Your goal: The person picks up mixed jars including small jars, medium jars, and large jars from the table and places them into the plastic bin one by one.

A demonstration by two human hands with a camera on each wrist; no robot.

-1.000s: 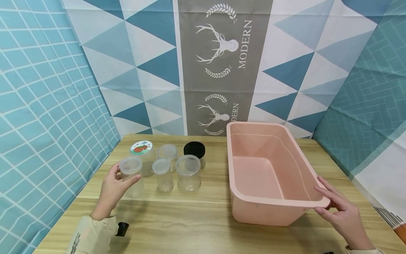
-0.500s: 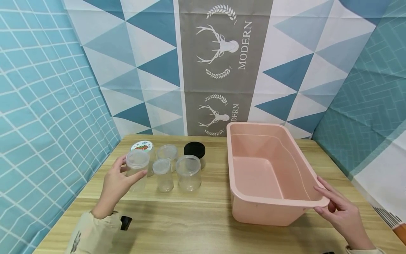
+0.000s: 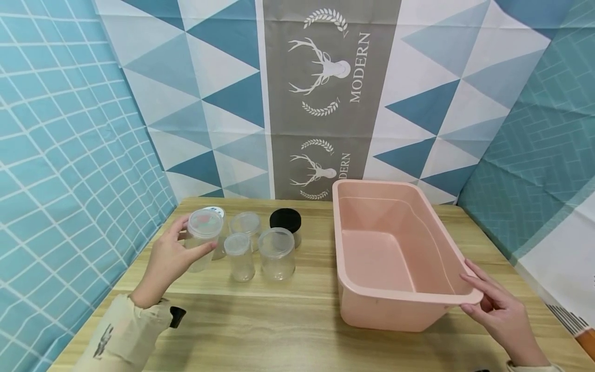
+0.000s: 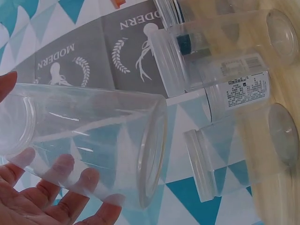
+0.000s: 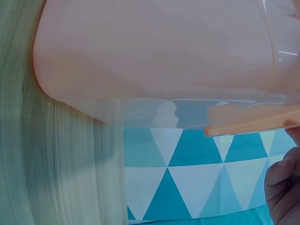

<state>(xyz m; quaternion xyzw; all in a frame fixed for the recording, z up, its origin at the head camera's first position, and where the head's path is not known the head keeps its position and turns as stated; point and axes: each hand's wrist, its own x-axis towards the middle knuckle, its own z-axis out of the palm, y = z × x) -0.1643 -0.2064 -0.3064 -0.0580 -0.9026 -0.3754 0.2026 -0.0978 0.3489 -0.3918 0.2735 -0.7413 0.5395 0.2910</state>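
My left hand point(image 3: 169, 258) grips a clear plastic jar point(image 3: 201, 243) with a translucent lid, thumb on one side and fingers on the other. In the left wrist view this jar point(image 4: 93, 136) is tilted, its base well away from the tabletop. Just behind it stands a jar with a printed lid point(image 3: 216, 210), mostly hidden. A narrow clear jar point(image 3: 241, 263) and a wider one point(image 3: 277, 261) are right of the hand. My right hand point(image 3: 504, 312) pinches the front right corner of a pink plastic basin point(image 3: 390, 310), thumb beneath the rim and fingers above.
Behind the front jars stand another clear jar point(image 3: 245, 223) and one with a black lid point(image 3: 285, 219). The wooden table point(image 3: 260, 330) meets a patterned cloth backdrop point(image 3: 232, 103), with more cloth along the left and right sides.
My left hand has raised the clear jar and shifted it slightly right and back, so it now covers most of the printed lid. The right hand and basin have stayed put.
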